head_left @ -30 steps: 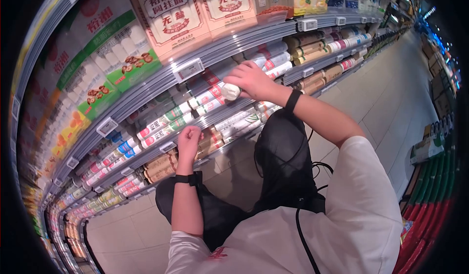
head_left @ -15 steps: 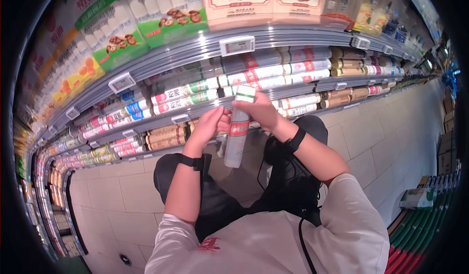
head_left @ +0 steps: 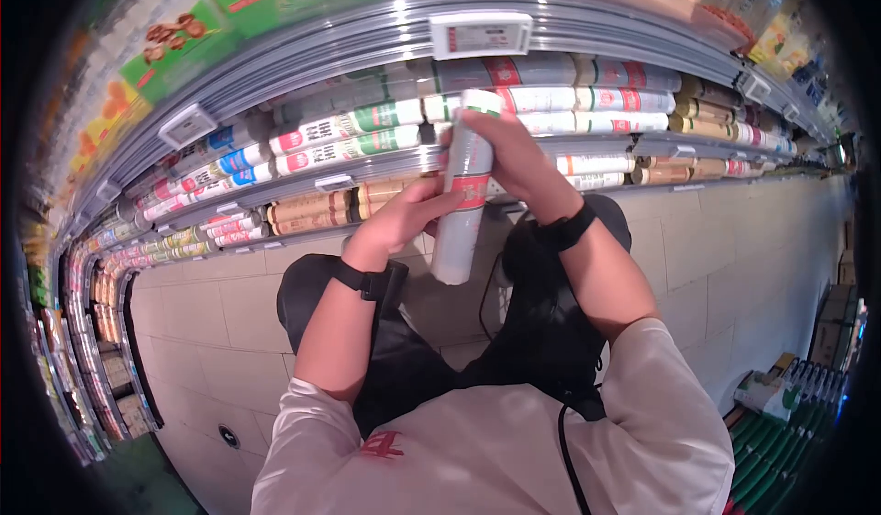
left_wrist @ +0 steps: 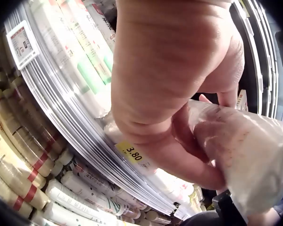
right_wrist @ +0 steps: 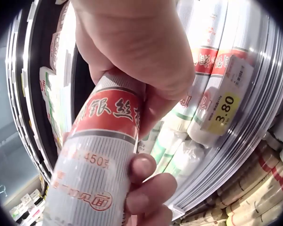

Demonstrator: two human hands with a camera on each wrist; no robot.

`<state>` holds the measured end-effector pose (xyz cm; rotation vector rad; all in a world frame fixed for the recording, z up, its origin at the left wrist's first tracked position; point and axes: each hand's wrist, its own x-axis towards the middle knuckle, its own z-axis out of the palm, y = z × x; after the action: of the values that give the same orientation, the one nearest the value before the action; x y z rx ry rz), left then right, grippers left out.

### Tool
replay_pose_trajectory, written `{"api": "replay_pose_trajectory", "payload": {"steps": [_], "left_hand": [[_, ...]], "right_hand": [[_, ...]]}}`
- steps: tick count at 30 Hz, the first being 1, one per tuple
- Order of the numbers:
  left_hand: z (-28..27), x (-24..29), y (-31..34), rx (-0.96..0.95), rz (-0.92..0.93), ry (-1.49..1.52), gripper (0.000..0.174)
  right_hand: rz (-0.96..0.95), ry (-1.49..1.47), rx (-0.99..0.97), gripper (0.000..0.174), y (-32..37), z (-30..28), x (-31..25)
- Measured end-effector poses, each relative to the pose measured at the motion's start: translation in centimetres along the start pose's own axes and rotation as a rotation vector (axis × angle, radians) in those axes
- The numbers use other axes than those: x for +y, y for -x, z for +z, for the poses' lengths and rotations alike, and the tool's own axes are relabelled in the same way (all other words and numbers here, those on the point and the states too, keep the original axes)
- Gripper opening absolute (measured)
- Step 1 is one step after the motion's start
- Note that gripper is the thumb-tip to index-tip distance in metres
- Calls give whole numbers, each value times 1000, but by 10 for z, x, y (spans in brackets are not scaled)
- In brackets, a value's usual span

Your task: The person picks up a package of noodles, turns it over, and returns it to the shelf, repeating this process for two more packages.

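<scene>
A cylindrical pack of dried noodles, in white wrapping with a red label band, is held at a tilt in front of the shelves. Around its upper part my right hand grips it, just below the white and green end. My left hand holds the middle from the left, its thumb lying across the front near the red band. The right wrist view shows the printed noodle pack up close, with fingertips along its side. In the left wrist view, clear wrap on the pack looks loose and crinkled.
Rows of similar noodle packs lie on the shelf behind the hands, with brown-wrapped packs on the shelf below. A price tag sticks out from the shelf edge above. Both knees are bent over the tiled floor.
My right hand has brought the noodle pack from the shelf toward the body and turned it lengthwise. My left hand, apart from it at first, now holds its middle. The head view has shifted.
</scene>
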<state>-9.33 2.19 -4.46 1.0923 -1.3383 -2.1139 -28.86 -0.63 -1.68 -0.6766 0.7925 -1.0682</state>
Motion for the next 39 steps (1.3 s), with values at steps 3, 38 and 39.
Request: {"api": "replay_pose_trajectory", "payload": {"steps": [3,38,39], "left_hand": [[-8,-8,0,10,59,-83,31],[1,4,4,339,331,-346,20],[0,1,3,366,359,-349,19]], "right_hand": [[33,-140,11,38,-3,20,19],[-122,615,-15,37,9,13,17],[-129,596,-4,36,9,12,17]]}}
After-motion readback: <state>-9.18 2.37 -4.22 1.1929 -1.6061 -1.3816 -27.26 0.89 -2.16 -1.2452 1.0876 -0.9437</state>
